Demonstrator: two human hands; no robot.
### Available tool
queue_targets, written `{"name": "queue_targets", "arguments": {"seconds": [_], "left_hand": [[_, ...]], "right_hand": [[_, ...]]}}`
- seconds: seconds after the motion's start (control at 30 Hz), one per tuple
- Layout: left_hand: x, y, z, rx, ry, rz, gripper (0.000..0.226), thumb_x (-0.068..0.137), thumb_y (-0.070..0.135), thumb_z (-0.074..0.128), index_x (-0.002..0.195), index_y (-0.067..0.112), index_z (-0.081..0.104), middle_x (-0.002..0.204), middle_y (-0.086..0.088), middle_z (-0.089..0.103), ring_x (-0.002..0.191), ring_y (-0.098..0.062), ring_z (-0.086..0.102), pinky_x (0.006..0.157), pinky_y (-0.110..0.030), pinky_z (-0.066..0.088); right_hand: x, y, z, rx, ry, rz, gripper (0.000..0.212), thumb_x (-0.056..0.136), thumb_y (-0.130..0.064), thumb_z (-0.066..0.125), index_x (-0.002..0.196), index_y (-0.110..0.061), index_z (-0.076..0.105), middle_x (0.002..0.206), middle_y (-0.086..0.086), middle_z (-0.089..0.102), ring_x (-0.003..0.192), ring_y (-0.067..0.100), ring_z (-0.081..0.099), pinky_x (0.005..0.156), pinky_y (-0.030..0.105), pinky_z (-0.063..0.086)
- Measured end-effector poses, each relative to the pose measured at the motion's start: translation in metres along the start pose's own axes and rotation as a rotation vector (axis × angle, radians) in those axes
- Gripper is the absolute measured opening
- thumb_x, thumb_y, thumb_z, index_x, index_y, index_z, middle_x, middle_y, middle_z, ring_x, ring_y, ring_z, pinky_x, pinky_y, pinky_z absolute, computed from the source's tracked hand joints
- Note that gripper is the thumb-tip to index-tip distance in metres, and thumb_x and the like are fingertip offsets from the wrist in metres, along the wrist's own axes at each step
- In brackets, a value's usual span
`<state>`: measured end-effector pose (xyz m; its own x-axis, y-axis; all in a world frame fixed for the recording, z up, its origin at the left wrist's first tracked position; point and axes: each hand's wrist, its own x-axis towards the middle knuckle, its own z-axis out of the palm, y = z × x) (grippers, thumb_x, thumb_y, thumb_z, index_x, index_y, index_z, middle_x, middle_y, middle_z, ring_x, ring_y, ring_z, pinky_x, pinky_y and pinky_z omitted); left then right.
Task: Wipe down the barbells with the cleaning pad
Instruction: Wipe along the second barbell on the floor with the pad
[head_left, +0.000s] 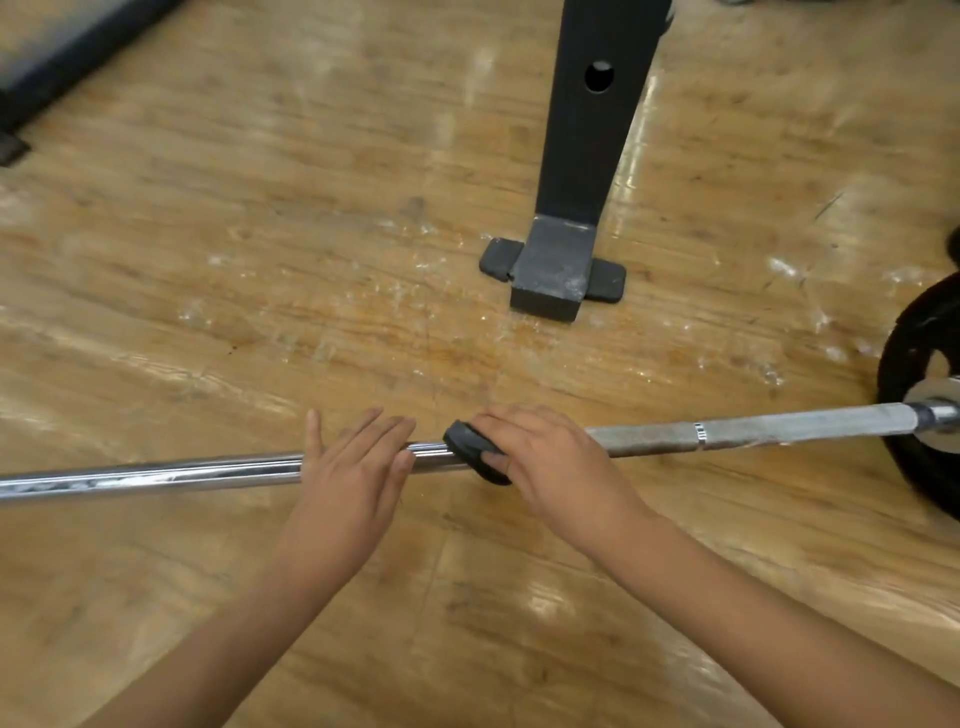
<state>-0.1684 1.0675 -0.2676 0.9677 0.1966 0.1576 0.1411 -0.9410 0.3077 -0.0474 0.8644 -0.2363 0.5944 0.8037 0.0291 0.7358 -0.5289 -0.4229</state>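
Here, line by line
Barbell: the barbell (156, 475) lies across the wooden floor (260, 234), running from the left edge of the view to the right, its left stretch bright and smooth, its right stretch dull and rough-textured
Weight plate: a black weight plate (914, 338) sits on the bar's right end, partly cut off by the edge of the view
Cleaning pad: the dark cleaning pad (470, 447) is pressed against the bar near its middle, curved over the shaft
Right hand: the right hand (550, 462) covers the pad from above, fingers together and curled down over pad and bar, clamping the pad to the shaft
Left hand: the left hand (353, 467) rests flat on the bar just left of the pad, fingers stretched out and slightly apart, not curled around it
Stand: a black metal upright (587, 145) stands on the floor beyond the bar, with a dark rubber foot (498, 257) under its base
Far left: a dark mat edge (62, 62) shows in the upper left corner
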Motion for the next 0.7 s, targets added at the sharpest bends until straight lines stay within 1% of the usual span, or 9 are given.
{"name": "queue_targets", "arguments": {"seconds": [0.07,0.13,0.17,0.3,0.37,0.43,0.53,0.6,0.7], "left_hand": [[0.009,-0.003,0.002,0.023,-0.01,0.012,0.059,0.11,0.047,0.021,0.133,0.014,0.065,0.134,-0.002,0.066,0.137,-0.025,0.052,0.122,-0.053,0.005],[0.013,0.0,0.007,0.047,0.012,-0.011,0.052,0.107,0.04,0.029,0.136,0.013,0.062,0.138,-0.004,0.063,0.14,-0.028,0.048,0.119,-0.062,0.015],[0.013,0.004,0.01,0.044,0.036,-0.04,0.05,0.106,0.036,0.031,0.139,0.012,0.06,0.141,-0.005,0.061,0.141,-0.028,0.045,0.117,-0.063,0.018],[0.012,0.012,0.023,0.036,0.124,-0.053,0.049,0.106,0.028,0.032,0.149,0.009,0.046,0.154,-0.009,0.048,0.146,-0.03,0.031,0.114,-0.065,0.021],[0.021,0.01,0.024,0.034,0.101,-0.064,0.051,0.107,0.031,0.03,0.151,0.01,0.044,0.157,-0.007,0.044,0.149,-0.03,0.028,0.115,-0.067,0.021],[0.029,0.007,0.024,0.046,0.075,-0.078,0.052,0.107,0.033,0.028,0.151,0.01,0.045,0.156,-0.007,0.046,0.149,-0.031,0.031,0.113,-0.07,0.023],[0.041,0.003,0.024,0.079,0.054,-0.073,0.053,0.106,0.034,0.028,0.15,0.01,0.046,0.153,-0.008,0.05,0.146,-0.032,0.037,0.112,-0.07,0.026],[0.051,0.001,0.023,0.094,0.06,-0.08,0.054,0.106,0.035,0.027,0.149,0.01,0.048,0.148,-0.008,0.055,0.141,-0.032,0.043,0.11,-0.07,0.029],[0.066,-0.001,0.022,0.09,0.061,-0.101,0.056,0.105,0.037,0.026,0.146,0.01,0.052,0.14,-0.008,0.06,0.136,-0.031,0.049,0.11,-0.069,0.029]], "right_hand": [[0.003,0.009,-0.009,-0.013,-0.023,0.015,0.04,0.096,-0.021,0.065,0.136,-0.015,0.063,0.135,0.003,0.065,0.119,0.029,0.062,0.106,0.041,0.046],[0.001,0.019,-0.014,-0.042,0.042,0.055,0.044,0.092,-0.016,0.072,0.135,-0.015,0.065,0.135,0.003,0.066,0.12,0.029,0.062,0.108,0.04,0.044],[0.001,0.022,-0.015,-0.058,0.075,0.071,0.045,0.09,-0.014,0.073,0.134,-0.015,0.065,0.134,0.003,0.066,0.12,0.028,0.062,0.108,0.04,0.044],[0.018,0.015,-0.018,-0.073,-0.006,0.07,0.043,0.102,-0.022,0.057,0.144,-0.017,0.054,0.145,-0.001,0.056,0.133,0.022,0.05,0.115,0.031,0.027],[0.031,0.014,-0.02,-0.082,-0.038,0.039,0.043,0.104,-0.023,0.055,0.146,-0.016,0.052,0.146,0.001,0.056,0.132,0.024,0.05,0.112,0.033,0.03],[0.046,0.02,-0.029,-0.106,-0.127,0.044,0.044,0.105,-0.026,0.052,0.149,-0.02,0.048,0.147,-0.002,0.054,0.131,0.023,0.05,0.107,0.035,0.036],[0.066,0.027,-0.04,-0.165,-0.265,0.057,0.034,0.106,-0.029,0.049,0.139,-0.024,0.055,0.13,-0.001,0.062,0.119,0.024,0.057,0.096,0.042,0.048],[0.074,0.028,-0.042,-0.186,-0.259,0.081,0.027,0.106,-0.03,0.049,0.13,-0.023,0.059,0.119,0.0,0.065,0.111,0.024,0.06,0.092,0.043,0.049],[0.083,0.027,-0.036,-0.163,-0.203,0.107,0.026,0.106,-0.028,0.049,0.128,-0.021,0.06,0.118,0.002,0.065,0.109,0.024,0.059,0.092,0.043,0.048]]}}
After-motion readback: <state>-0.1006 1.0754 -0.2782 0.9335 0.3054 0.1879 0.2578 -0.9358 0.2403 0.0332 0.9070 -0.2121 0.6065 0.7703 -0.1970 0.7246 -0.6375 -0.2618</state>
